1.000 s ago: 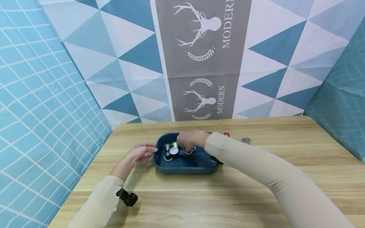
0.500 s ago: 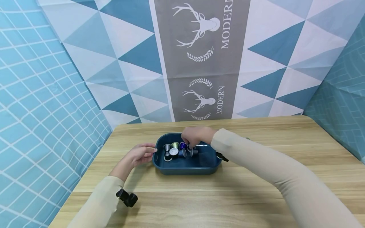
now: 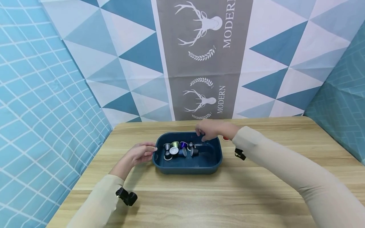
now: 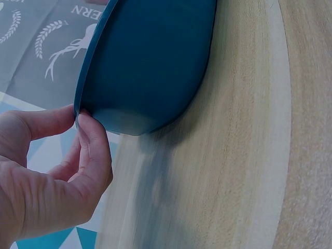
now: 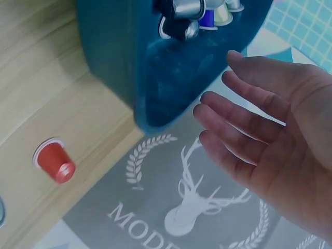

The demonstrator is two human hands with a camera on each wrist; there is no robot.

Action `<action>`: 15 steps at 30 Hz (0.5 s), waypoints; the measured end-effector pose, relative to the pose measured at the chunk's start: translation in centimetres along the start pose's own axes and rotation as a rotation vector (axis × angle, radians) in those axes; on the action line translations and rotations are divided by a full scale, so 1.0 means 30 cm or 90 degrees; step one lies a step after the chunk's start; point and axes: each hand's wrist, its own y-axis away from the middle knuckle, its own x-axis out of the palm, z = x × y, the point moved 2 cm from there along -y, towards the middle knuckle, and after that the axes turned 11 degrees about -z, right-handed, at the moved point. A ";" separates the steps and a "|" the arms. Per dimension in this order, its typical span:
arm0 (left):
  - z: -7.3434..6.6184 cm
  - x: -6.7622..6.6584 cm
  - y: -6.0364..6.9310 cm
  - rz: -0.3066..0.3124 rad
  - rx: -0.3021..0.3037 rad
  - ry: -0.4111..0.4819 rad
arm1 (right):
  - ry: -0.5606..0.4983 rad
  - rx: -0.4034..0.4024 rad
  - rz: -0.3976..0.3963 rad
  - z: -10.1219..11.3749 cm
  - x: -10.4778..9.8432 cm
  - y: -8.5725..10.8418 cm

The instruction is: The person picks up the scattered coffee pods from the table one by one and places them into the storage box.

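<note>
A dark blue bin [image 3: 186, 171] stands on the table, with several coffee capsules [image 3: 174, 150] in its left and middle part. Among them are a purple capsule [image 3: 183, 145], a pale green capsule [image 3: 175, 144] and black and silver ones. My left hand [image 4: 62, 171] pinches the bin's left rim between thumb and fingers. Above the bin's back right part is my right hand [image 3: 210, 129], its fingers loosely bent and holding nothing. A red capsule [image 5: 56, 162] lies on the table to the right of the bin, partly hidden by the right arm in the head view.
The wooden table [image 3: 182, 205] extends in front of the bin and to its right. Behind it hangs a patterned cloth [image 3: 199, 63]. A small part of another object [image 5: 1, 211] shows at the right wrist view's left edge.
My right hand has let go of a capsule in the bin, then risen and moved right toward the bin's back right corner. The left hand has stayed on the rim.
</note>
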 end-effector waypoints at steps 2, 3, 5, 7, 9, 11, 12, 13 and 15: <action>-0.002 -0.002 0.002 -0.002 -0.002 0.001 | -0.011 0.011 -0.013 -0.013 -0.008 0.020; -0.003 -0.002 0.004 -0.003 -0.002 0.001 | -0.018 0.016 -0.017 -0.018 -0.011 0.030; -0.004 -0.002 0.005 -0.004 -0.003 0.001 | -0.026 0.020 -0.028 -0.031 -0.015 0.049; -0.004 -0.002 0.005 -0.006 -0.005 0.000 | -0.036 0.023 -0.038 -0.042 -0.018 0.068; -0.003 -0.001 0.004 -0.007 -0.006 -0.002 | -0.043 0.030 -0.045 -0.057 -0.016 0.086; -0.003 0.000 0.002 -0.007 -0.006 -0.004 | -0.049 0.039 -0.049 -0.070 -0.013 0.106; -0.003 0.000 0.002 -0.008 -0.006 -0.004 | -0.051 0.045 -0.049 -0.075 -0.012 0.116; -0.003 0.000 0.001 -0.009 -0.006 -0.006 | -0.053 0.050 -0.050 -0.080 -0.009 0.125; -0.004 -0.001 0.001 -0.010 -0.005 -0.007 | -0.060 0.060 -0.053 -0.092 -0.006 0.144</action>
